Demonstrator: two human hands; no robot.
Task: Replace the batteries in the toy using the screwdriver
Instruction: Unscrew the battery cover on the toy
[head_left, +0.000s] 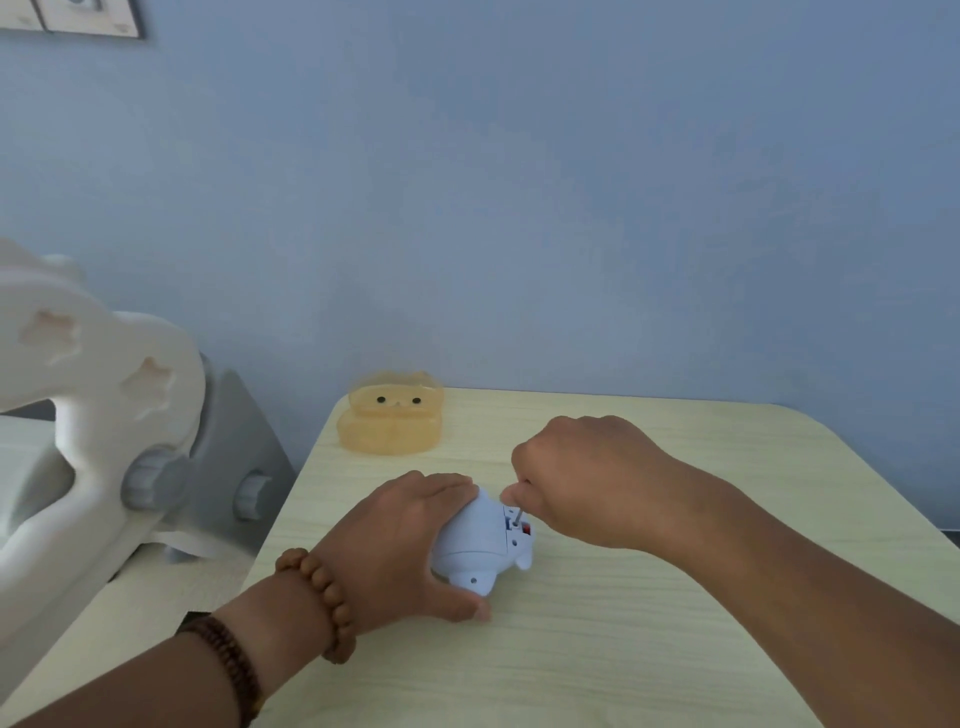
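Note:
A pale blue plastic toy (480, 545) lies turned over on the light wooden table (649, 623), its underside facing up with a small red switch showing. My left hand (400, 545) wraps around the toy's left side, thumb at the front. My right hand (582, 478) is fisted around a screwdriver (517, 514); only its thin metal shaft shows, with the tip down on the toy's underside. The handle is hidden inside my fist.
A translucent orange box (392, 415) with a cartoon face stands at the table's far left edge. A white and grey plastic frame (104, 415) stands off the table to the left. A blue wall rises behind the table.

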